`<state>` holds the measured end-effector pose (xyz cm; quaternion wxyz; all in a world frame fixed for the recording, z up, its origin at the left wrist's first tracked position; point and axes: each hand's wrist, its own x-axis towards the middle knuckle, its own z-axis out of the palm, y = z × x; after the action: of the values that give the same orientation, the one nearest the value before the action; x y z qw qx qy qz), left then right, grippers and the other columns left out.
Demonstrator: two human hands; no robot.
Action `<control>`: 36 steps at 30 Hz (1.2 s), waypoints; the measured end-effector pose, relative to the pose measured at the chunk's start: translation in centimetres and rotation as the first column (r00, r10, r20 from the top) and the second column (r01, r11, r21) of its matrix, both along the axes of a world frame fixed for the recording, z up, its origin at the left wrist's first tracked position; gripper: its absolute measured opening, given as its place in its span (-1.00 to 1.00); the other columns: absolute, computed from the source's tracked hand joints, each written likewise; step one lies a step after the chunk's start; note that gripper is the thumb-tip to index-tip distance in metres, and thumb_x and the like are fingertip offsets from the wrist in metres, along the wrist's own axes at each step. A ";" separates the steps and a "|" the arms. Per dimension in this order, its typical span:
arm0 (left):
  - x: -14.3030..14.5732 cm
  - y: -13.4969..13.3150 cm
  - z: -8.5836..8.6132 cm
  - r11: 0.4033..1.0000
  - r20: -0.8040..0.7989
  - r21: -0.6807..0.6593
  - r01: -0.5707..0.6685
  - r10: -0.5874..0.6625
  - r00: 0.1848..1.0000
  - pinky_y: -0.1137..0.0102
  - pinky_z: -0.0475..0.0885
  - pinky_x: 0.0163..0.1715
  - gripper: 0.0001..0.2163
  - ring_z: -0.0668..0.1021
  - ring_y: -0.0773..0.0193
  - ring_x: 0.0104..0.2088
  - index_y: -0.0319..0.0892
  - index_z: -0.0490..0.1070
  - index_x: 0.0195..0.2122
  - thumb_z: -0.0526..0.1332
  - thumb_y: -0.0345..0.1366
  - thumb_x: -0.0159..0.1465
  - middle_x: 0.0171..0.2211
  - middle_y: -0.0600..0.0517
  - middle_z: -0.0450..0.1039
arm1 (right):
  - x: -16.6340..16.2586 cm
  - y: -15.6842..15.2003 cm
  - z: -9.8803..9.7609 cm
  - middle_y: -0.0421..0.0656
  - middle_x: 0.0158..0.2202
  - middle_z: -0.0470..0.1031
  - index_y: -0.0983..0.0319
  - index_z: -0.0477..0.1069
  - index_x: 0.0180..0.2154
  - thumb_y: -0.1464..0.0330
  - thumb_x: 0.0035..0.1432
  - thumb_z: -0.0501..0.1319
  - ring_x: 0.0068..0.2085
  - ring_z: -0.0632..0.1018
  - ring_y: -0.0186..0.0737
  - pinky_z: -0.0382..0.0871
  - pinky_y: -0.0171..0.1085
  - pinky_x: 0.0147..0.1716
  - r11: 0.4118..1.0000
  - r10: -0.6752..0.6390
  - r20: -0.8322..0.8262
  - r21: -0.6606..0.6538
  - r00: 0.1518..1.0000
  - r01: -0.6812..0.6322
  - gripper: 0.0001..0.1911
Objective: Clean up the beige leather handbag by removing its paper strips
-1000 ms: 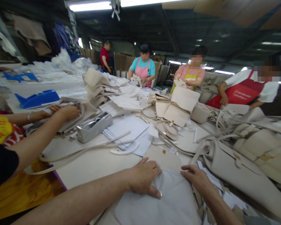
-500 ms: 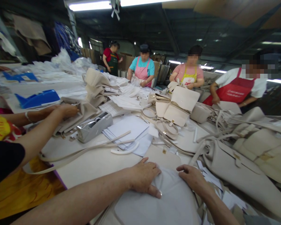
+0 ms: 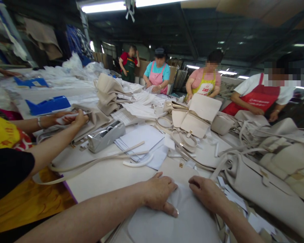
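Note:
A beige handbag (image 3: 172, 166) with a small gold clasp lies in front of me, its lower part under a thin pale grey sheet (image 3: 177, 226). My left hand (image 3: 160, 194) rests on the sheet with thumb and fingers spread, pressing it down. Over the sheet's upper right side is my right hand (image 3: 207, 192), loosely bent, with a gap between its fingertips; nothing shows in it. Whether its fingertips touch the sheet is hard to see.
White paper sheets (image 3: 139, 140), a grey tape dispenser (image 3: 106, 136) and a long beige strap (image 3: 91, 165) lie ahead. More beige handbags (image 3: 258, 182) crowd the right. At left, a co-worker's hands (image 3: 77, 118) handle a bag; several other people stand across the table.
My right hand has moved slightly left, its fingers more bent. My left hand stays on the sheet. The co-worker at left now holds something white. The whole view has shifted slightly.

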<state>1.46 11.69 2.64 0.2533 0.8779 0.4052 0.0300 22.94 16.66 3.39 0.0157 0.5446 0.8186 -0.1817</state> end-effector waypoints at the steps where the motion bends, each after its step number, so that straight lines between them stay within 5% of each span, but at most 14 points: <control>1: 0.0 0.0 0.0 1.000 -0.014 -0.001 0.002 -0.002 1.000 -0.07 0.00 0.14 -0.28 0.34 -0.07 0.08 -0.24 0.18 0.13 0.07 0.21 0.09 0.01 -0.28 0.33 | -0.3 -0.2 0.1 -0.16 -0.30 0.54 0.14 0.46 -0.31 0.29 0.10 0.00 -0.25 0.50 -0.20 0.23 -0.27 -0.25 0.998 0.016 -0.006 -0.060 1.000 -0.016 -0.73; 8: 0.4 0.9 0.9 1.000 -0.151 -0.012 0.011 -0.012 0.988 -0.04 0.04 0.12 -0.23 0.38 -0.10 0.03 -0.27 0.19 0.11 0.13 0.22 0.01 0.00 -0.29 0.34 | -0.2 -0.5 -0.9 -0.19 -0.31 0.55 0.14 0.46 -0.36 0.23 0.12 0.02 -0.26 0.50 -0.23 0.22 -0.30 -0.27 0.982 0.040 -0.088 -0.182 0.995 -0.056 -0.73; 15: 1.0 2.0 1.4 1.000 -0.280 -0.002 0.030 -0.029 0.959 0.04 0.16 0.07 -0.18 0.39 -0.12 -0.01 -0.28 0.27 0.06 0.13 0.27 -0.08 0.00 -0.30 0.33 | -0.1 -0.5 -1.2 -0.11 -0.40 0.54 0.16 0.39 -0.48 0.06 0.14 -0.04 -0.33 0.50 -0.11 0.14 -0.24 -0.38 0.996 -0.007 0.102 -0.088 0.995 0.017 -0.59; 21: 1.4 2.3 0.8 0.999 -0.309 0.012 0.036 -0.030 0.951 0.04 0.23 0.01 -0.16 0.41 -0.13 -0.05 -0.31 0.33 0.01 0.13 0.30 -0.12 -0.03 -0.33 0.35 | 0.5 -0.5 -2.6 -0.12 -0.41 0.53 0.18 0.38 -0.50 0.04 0.17 -0.08 -0.33 0.50 -0.16 0.19 -0.26 -0.35 0.987 -0.015 0.002 -0.158 1.000 0.015 -0.54; 27: 1.5 2.7 0.7 0.998 -0.346 0.007 0.066 -0.060 0.936 0.04 0.24 0.00 -0.11 0.40 -0.14 -0.04 -0.33 0.31 0.04 0.10 0.33 -0.13 -0.02 -0.35 0.33 | 0.9 -1.3 -3.3 -0.06 -0.26 0.53 0.07 0.48 -0.22 0.15 0.25 -0.22 -0.16 0.49 0.03 0.21 -0.05 -0.16 0.983 0.176 0.205 -0.083 0.963 -0.162 -0.50; 32: 1.2 2.7 0.8 0.998 -0.331 -0.026 0.058 -0.064 0.941 0.02 0.17 0.06 -0.13 0.38 -0.14 -0.01 -0.31 0.32 0.04 0.07 0.33 -0.10 0.00 -0.33 0.32 | 2.5 0.0 -3.6 0.04 -0.10 0.45 0.04 0.21 0.13 0.34 0.23 -0.19 -0.09 0.46 0.09 0.28 -0.02 -0.18 0.963 0.270 0.385 -0.089 0.883 -0.256 -0.52; 36: 1.2 2.7 0.7 0.998 -0.326 -0.024 0.065 -0.070 0.943 0.02 0.20 0.04 -0.13 0.39 -0.13 -0.04 -0.32 0.34 0.02 0.08 0.34 -0.11 -0.02 -0.34 0.33 | 2.1 4.2 -3.9 0.03 -0.25 0.49 0.13 0.44 -0.13 0.29 0.20 -0.09 -0.20 0.51 0.10 0.32 -0.07 -0.33 0.972 0.139 0.422 0.117 0.896 -0.205 -0.63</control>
<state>2.64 14.37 3.37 0.1895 0.8824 0.4115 -0.1270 25.06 20.86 -0.49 0.1603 0.4954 0.8537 0.0047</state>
